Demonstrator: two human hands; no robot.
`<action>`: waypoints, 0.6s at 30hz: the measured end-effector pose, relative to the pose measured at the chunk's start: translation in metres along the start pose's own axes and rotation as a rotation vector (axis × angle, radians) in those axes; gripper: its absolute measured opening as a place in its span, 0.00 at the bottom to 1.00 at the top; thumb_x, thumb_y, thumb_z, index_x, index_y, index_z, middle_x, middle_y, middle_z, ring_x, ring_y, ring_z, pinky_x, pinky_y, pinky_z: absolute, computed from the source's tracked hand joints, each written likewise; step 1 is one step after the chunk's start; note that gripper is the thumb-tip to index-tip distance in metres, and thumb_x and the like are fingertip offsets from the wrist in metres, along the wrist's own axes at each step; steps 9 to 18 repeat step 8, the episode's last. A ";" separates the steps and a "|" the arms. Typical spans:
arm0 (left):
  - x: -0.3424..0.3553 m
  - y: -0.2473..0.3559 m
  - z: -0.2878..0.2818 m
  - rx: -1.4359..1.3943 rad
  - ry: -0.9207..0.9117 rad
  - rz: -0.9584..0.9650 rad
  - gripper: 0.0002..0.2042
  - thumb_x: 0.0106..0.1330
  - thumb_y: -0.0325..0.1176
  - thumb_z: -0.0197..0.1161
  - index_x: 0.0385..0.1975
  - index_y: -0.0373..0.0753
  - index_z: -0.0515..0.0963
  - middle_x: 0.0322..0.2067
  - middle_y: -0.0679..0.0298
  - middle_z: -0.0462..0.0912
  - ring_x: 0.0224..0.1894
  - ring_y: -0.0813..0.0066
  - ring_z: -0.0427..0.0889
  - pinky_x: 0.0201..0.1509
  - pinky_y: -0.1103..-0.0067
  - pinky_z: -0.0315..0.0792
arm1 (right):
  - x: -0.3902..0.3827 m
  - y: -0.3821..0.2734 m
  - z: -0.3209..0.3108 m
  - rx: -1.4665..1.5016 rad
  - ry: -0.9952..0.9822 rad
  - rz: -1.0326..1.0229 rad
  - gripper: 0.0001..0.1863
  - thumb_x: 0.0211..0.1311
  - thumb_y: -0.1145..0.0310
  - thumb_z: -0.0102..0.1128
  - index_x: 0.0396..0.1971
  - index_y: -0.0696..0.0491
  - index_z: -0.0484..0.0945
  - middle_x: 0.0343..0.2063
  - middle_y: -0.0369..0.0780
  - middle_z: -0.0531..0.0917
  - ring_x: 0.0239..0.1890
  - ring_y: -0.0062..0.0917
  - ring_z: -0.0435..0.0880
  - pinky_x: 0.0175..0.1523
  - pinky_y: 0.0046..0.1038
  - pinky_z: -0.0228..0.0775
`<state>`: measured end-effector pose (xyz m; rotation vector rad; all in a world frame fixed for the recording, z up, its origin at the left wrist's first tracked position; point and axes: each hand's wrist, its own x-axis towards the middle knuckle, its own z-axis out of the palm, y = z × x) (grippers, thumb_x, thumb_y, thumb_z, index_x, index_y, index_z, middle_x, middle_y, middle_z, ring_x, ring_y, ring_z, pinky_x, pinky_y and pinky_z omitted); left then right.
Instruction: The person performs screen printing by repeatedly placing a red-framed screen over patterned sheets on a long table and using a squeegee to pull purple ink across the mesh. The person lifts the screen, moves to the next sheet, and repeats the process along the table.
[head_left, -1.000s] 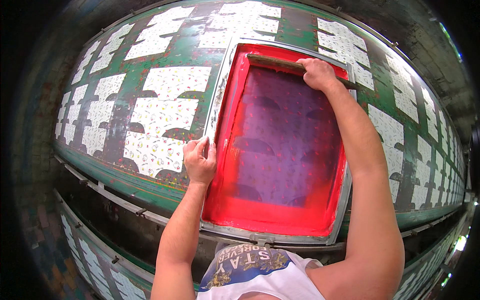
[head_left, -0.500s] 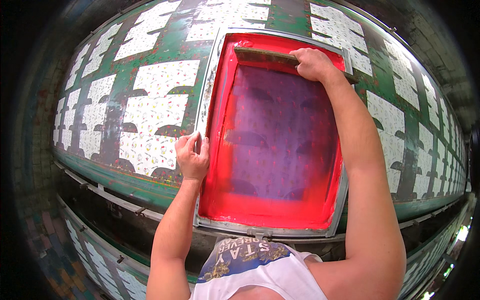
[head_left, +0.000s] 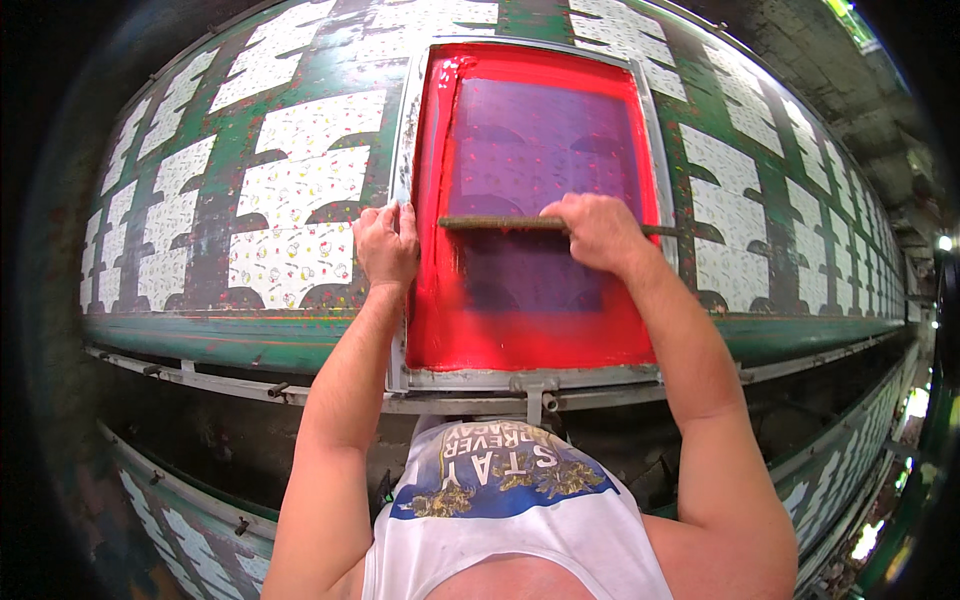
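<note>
A metal-framed printing screen (head_left: 545,170) lies on the long green table, its mesh purple in the middle and bordered with wet red ink (head_left: 520,345). My right hand (head_left: 600,228) grips a long, ink-stained squeegee (head_left: 500,223) that lies crosswise over the mesh, around its middle. My left hand (head_left: 388,243) is closed on the left rail of the screen frame (head_left: 400,180), fingers wrapped over the edge. Through the mesh, dark curved cut-out shapes of the fabric underneath show faintly.
White printed fabric pieces (head_left: 305,180) lie in rows on the green table (head_left: 230,340), left and right of the screen. A metal rail (head_left: 225,380) runs along the table's near edge. Behind me stands another table with similar pieces (head_left: 195,540).
My right hand has pulled the squeegee from the far end of the screen toward me, to about its middle. My left hand stays on the frame. The view has shifted slightly.
</note>
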<state>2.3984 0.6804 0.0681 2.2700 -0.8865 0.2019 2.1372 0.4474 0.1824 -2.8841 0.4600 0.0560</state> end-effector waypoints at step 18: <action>0.002 -0.002 -0.003 0.049 -0.043 0.018 0.19 0.79 0.49 0.63 0.49 0.40 0.91 0.45 0.52 0.85 0.52 0.49 0.80 0.63 0.58 0.73 | -0.114 -0.102 0.008 -0.010 -0.017 0.096 0.23 0.55 0.76 0.66 0.51 0.43 0.90 0.41 0.42 0.90 0.47 0.41 0.92 0.53 0.45 0.87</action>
